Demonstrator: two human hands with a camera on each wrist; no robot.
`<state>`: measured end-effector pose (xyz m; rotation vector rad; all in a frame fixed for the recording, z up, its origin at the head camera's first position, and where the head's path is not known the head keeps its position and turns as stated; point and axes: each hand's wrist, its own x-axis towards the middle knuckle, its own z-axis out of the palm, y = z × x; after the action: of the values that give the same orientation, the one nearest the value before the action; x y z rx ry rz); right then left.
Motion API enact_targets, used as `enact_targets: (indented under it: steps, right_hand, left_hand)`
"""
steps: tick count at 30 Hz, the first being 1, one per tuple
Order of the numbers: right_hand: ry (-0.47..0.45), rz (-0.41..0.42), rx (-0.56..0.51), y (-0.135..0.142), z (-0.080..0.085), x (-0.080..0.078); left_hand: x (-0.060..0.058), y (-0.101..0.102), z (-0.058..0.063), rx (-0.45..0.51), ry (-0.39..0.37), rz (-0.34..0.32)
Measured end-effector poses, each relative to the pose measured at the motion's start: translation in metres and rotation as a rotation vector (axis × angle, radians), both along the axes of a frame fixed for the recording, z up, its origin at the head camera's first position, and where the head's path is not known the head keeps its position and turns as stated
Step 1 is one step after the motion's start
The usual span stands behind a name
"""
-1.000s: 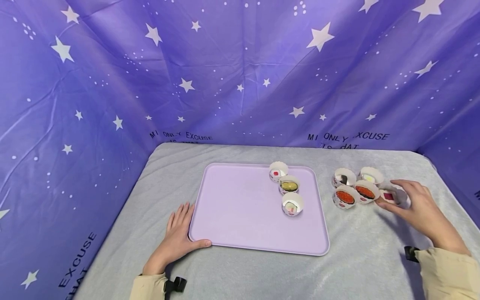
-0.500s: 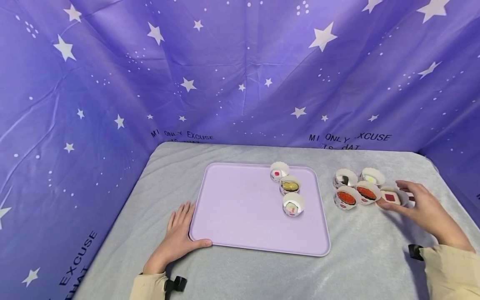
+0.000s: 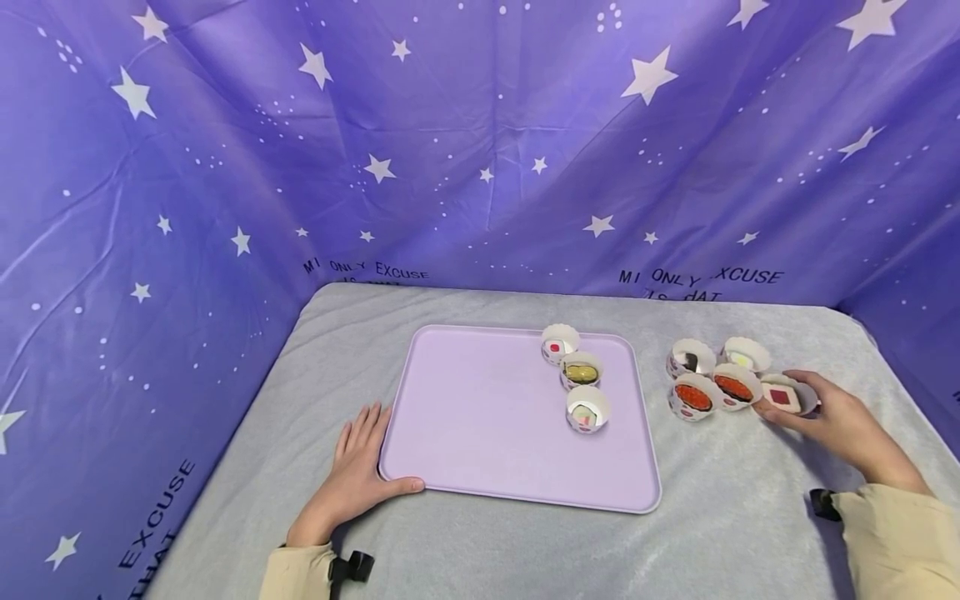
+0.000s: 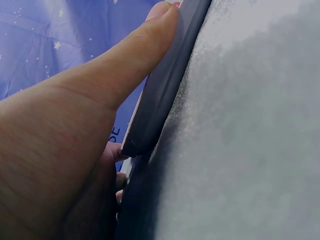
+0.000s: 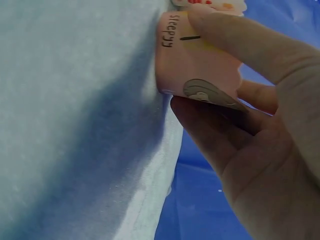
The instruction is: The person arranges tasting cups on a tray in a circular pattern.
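Observation:
At the right of the table my right hand (image 3: 847, 425) holds a scalloped paper cup (image 3: 808, 398) with a white sushi piece bearing a red square (image 3: 782, 397) in it. In the right wrist view, the thumb lies along the wall of this pink printed cup (image 5: 200, 60) and the fingers curve round its far side. My left hand (image 3: 356, 471) rests at the near left corner of a lilac tray (image 3: 465, 417), fingers straight along its side, thumb over the front rim. The left wrist view shows the thumb (image 4: 145, 45) on the tray's edge (image 4: 167, 85).
Beside the held cup cluster paper cups with orange roe sushi (image 3: 693, 397), more roe sushi (image 3: 732, 387), a dark-wrapped piece (image 3: 688, 361) and a pale yellow piece (image 3: 742, 360). On the tray's right part stand three cups (image 3: 588, 423) with sushi. A purple starry cloth (image 3: 480, 167) hangs behind.
My right hand has shifted slightly and its fingers have come down closer round the cup. The white piece with the red square shows more fully. My left hand and the tray stay put.

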<state>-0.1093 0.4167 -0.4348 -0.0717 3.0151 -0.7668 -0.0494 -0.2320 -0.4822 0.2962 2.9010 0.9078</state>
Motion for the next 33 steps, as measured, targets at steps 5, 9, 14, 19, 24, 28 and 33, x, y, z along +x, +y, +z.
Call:
enact_targets:
  steps: [5, 9, 14, 19, 24, 28, 33]
  right_hand:
    - [0.002, -0.005, 0.006, 0.0, -0.002, 0.0]
    - [0.023, -0.004, 0.016, 0.001, -0.002, 0.001]
    - [0.064, 0.011, 0.03, 0.002, 0.0, 0.002]
    - [0.113, 0.015, 0.035, 0.003, 0.005, 0.003]
    - [0.183, 0.02, 0.037, 0.004, 0.012, 0.005]
    - [0.242, 0.022, 0.054, 0.004, 0.016, 0.007]
    - [0.294, 0.029, 0.063, 0.001, 0.021, 0.011]
  left_hand:
    - [0.0, 0.0, 0.0, -0.003, 0.007, -0.002]
    - [0.0, 0.0, -0.001, -0.002, 0.006, -0.002]
    - [0.0, 0.0, -0.001, -0.003, 0.003, -0.001]
    - [0.0, 0.0, 0.0, 0.001, -0.003, 0.0]
    - [0.0, 0.0, 0.0, -0.005, -0.003, -0.001]
    - [-0.001, 0.0, 0.0, -0.002, 0.0, -0.004]
    - [0.0, -0.001, -0.001, 0.002, -0.004, -0.004]
